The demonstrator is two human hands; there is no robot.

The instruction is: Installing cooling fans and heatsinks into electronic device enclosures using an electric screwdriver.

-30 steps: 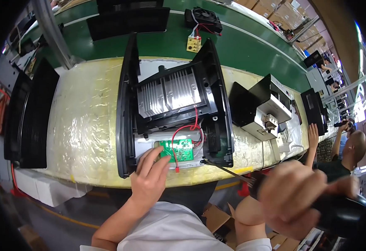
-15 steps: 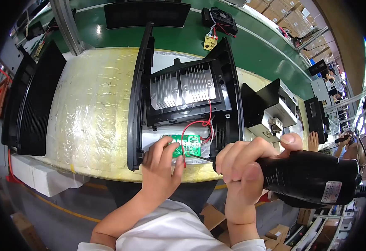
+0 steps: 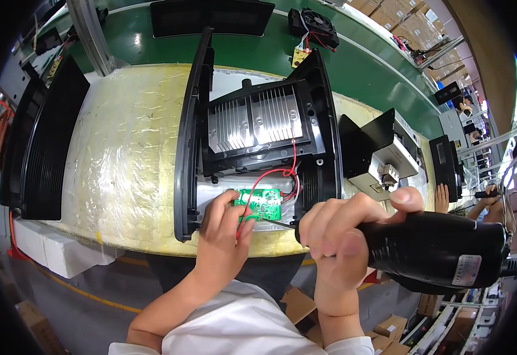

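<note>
A green circuit board [image 3: 265,204] lies inside a black plastic housing [image 3: 188,148], at the end nearest me. My left hand [image 3: 220,228] is closed on the board's left edge, fingers on top and thumb at its near side. A thin red wire [image 3: 270,171] loops over the board, and its loose end runs between my thumb and fingers. My right hand [image 3: 341,234] is wrapped around a black electric screwdriver [image 3: 436,248], held almost level. Its thin bit [image 3: 283,224] points left and reaches the board's near edge; whether it touches a screw cannot be made out.
Behind the board, a finned metal heat sink [image 3: 255,124] sits tilted in the housing. To the right stands a black and silver metal box [image 3: 382,163]. Black panels [image 3: 51,142] lean at the left. A fan [image 3: 313,28] lies on the green bench beyond. Another person's hand [image 3: 441,198] shows at right.
The red wire's loose end has shifted left, from over the board's near edge to between my left thumb and fingers. The screwdriver has moved slightly left.
</note>
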